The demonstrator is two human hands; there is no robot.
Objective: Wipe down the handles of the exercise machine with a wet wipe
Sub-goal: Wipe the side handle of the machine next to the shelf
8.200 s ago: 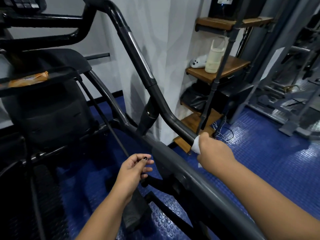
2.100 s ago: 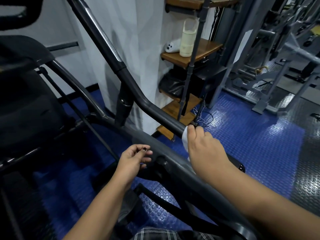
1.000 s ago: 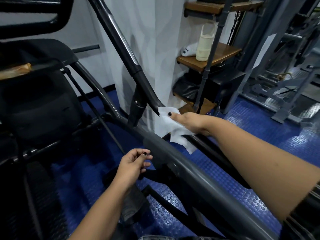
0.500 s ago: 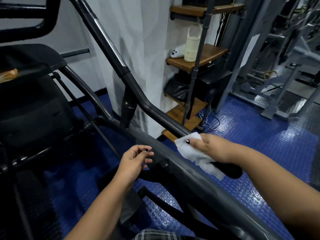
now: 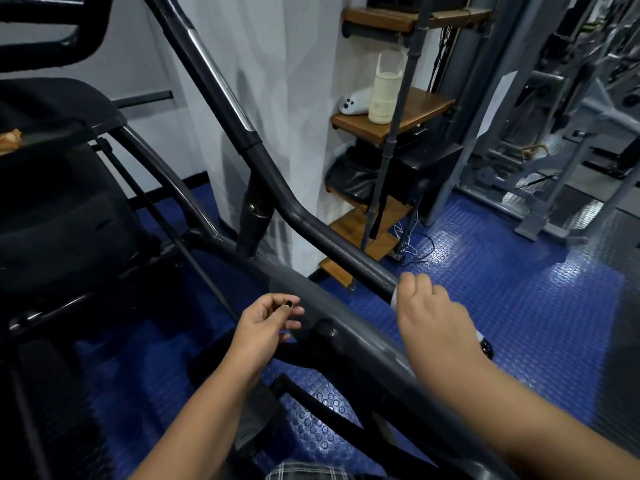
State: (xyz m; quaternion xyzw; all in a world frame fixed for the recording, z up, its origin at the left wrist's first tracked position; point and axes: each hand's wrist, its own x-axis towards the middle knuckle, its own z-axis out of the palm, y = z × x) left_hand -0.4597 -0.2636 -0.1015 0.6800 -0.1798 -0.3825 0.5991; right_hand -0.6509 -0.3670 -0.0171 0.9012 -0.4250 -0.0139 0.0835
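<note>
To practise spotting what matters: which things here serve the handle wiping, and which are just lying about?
For the job: right hand, wet wipe, handle bar.
Lying about: cream bottle, white controller, wooden shelf, black bag.

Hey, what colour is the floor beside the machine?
The floor is blue, with a raised pattern of small round studs; it shows best in the head view.

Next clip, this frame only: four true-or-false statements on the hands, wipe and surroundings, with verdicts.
1. The right hand grips the dark grey tubular handle through a white wet wipe. True.
2. The left hand holds that wipe too. False: it hangs loosely curled, holding nothing.
3. The cream plastic bottle stands on the floor. False: it stands on a brown wooden shelf.
4. The studded floor mat is blue. True.
</note>
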